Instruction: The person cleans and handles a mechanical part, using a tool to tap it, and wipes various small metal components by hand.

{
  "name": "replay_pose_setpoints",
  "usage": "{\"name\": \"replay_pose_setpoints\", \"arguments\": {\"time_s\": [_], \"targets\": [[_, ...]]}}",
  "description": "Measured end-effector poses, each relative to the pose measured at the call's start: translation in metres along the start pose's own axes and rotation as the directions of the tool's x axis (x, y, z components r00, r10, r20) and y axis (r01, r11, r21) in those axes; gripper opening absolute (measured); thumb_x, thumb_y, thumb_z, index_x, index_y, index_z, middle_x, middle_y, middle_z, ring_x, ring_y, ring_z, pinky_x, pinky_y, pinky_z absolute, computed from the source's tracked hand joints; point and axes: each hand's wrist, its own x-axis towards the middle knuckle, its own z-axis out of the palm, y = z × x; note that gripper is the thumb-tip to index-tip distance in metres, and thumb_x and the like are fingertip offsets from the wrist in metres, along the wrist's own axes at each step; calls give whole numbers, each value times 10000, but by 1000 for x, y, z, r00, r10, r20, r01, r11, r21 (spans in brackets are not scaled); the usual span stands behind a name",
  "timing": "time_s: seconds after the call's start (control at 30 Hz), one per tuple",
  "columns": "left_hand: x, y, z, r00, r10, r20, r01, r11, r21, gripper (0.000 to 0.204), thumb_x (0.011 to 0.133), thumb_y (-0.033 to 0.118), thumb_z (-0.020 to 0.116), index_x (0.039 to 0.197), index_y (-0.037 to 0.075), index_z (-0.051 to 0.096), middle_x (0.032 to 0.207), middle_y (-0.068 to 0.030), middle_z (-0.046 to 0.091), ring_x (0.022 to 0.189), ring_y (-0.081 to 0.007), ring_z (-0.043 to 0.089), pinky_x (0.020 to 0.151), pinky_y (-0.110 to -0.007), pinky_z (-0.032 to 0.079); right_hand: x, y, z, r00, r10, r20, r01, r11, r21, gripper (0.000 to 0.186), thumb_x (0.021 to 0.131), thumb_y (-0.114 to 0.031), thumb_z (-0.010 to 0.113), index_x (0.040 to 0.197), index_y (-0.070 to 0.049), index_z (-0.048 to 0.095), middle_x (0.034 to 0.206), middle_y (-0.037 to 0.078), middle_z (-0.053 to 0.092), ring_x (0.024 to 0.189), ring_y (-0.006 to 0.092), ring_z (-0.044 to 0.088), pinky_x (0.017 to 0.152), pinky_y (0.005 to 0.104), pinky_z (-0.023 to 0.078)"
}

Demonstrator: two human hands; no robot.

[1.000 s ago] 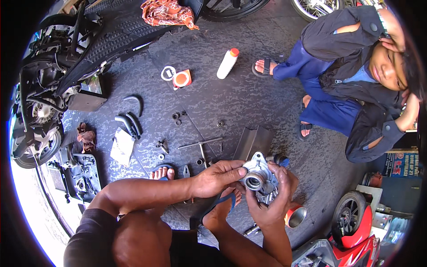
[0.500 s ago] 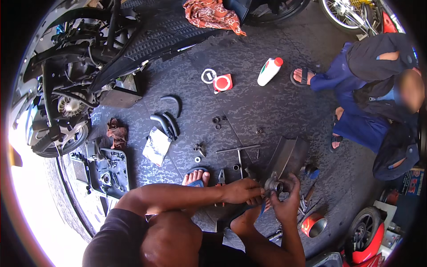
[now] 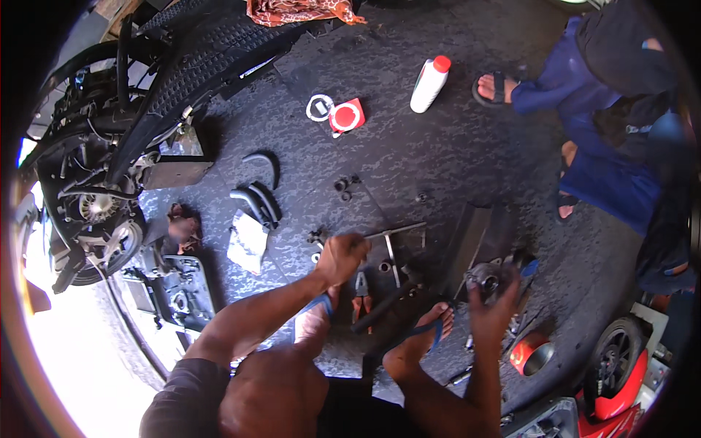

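Note:
At the right, my right hand grips a round metal housing with a ring-shaped opening, thumb on its near side. My left hand, its fingers curled, is over the left end of a T-handle wrench on the floor. Whatever those fingers hold, if anything, is hidden. Just left of that hand lie a small metal fitting and a pale ring. Pliers with red handles lie below it, between my feet. A dark angled metal block stands beyond the housing.
A partly dismantled motorcycle fills the left. Black hoses, a clear bag, a cover tray and a white bottle lie about. A red can stands right of my arm. Another person's sandalled foot is at far right.
My left hand has left the housing and moved left and away from me toward the wrench's end. My right hand has shifted right with the housing. The whole view has shifted somewhat.

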Motion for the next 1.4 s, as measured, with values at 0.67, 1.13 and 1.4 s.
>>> {"name": "replay_pose_setpoints", "arguments": {"time_s": [0.67,1.13,1.4], "targets": [[144,54,73,853,476,214,-472,529,706,501,825,264,733,1245,57,553,1198,-190,551,1172,-399,551,965,-472,489,-20,25,-44,962,228,-151,-186,950,250,550,905,-76,665,1406,8,454,1099,99,607,903,164,572,831,313,475],[-41,145,70,584,34,811,354,889,-291,345,989,261,594,1151,-37,659,808,-27,636,687,-90,572,631,-264,486,-42,-20,-48,937,-254,240,161,923,348,434,796,-28,778,1204,-20,633,1102,144,602,822,218,647,703,305,547],[-51,150,93,725,76,684,66,982,-179,365,1038,284,552,1002,-50,694,748,-77,676,685,-108,630,608,-297,512,-37,-15,-53,933,-88,349,6,973,230,422,807,-149,794,1175,-15,636,1129,168,593,936,342,671,742,395,575]]}}
